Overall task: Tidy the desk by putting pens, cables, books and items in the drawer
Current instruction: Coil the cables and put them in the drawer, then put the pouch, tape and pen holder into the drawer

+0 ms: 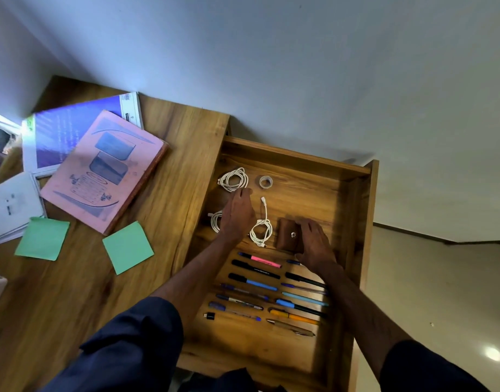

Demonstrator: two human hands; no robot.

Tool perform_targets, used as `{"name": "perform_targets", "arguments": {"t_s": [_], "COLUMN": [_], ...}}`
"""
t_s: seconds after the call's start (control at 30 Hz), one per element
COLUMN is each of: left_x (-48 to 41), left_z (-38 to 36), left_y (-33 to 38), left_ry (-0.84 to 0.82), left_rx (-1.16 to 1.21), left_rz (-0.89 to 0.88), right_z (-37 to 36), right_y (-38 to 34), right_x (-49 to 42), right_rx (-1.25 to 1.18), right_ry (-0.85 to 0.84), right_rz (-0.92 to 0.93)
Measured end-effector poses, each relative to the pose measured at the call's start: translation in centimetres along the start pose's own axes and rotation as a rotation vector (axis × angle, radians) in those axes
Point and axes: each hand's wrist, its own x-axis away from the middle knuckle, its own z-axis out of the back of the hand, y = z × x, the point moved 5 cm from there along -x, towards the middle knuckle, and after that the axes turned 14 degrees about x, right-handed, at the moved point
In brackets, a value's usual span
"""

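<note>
Now, mid-frame, my right hand grips the snap pouch, probably squaring it above the pens; left hand covers a coiled cable, grip unclear.

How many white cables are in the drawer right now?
3. Back cable lies coiled by the tape roll; left cable is partly hidden under the left hand; middle cable sits beside the brown pouch. Others may hide beneath that hand.

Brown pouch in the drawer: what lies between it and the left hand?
A coiled white cable lies between the left hand and the brown pouch, seen in the head view.
</note>
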Motion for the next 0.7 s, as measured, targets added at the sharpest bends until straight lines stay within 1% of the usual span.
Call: {"name": "perform_targets", "arguments": {"t_s": [0.07,0.17,0.23,0.33,0.4,0.47,0.57,0.7], "left_x": [1.3,3.7,5.9,9.3,12.1,14.9,19.3,24.5], "left_z": [1.3,3.7,6.0,9.0,11.6,14.1,18.1,22.4], "left_y": [0.0,0.4,0.7,0.0,-1.6,-4.0,-8.7,-15.2], "left_ry": [0.026,0.063,0.092,0.154,0.229,0.314,0.424,0.463], "left_rx": [0.007,0.009,0.014,0.036,0.055,0.073,0.082,0.004], "left_rz": [-0.004,-0.059,-0.103,-0.156,-0.143,-0.087,0.041,0.249], "right_z": [0.8,2.0,3.2,5.0,6.1,6.5,6.3,4.9], "right_y": [-0.7,-2.4,-4.7,-9.9,-14.2,-18.1,-24.3,-31.7], "right_x": [0.4,0.8,1.2,1.9,2.4,2.6,3.5,5.0], "right_rx": [-0.012,-0.010,-0.001,-0.092,-0.143,-0.161,-0.167,-0.129], "right_ry": [0.005,0.048,0.091,0.180,0.236,0.248,0.202,0.117], "right_rz": [-0.017,-0.032,-0.007,0.125,0.214,0.275,0.357,0.460]}}
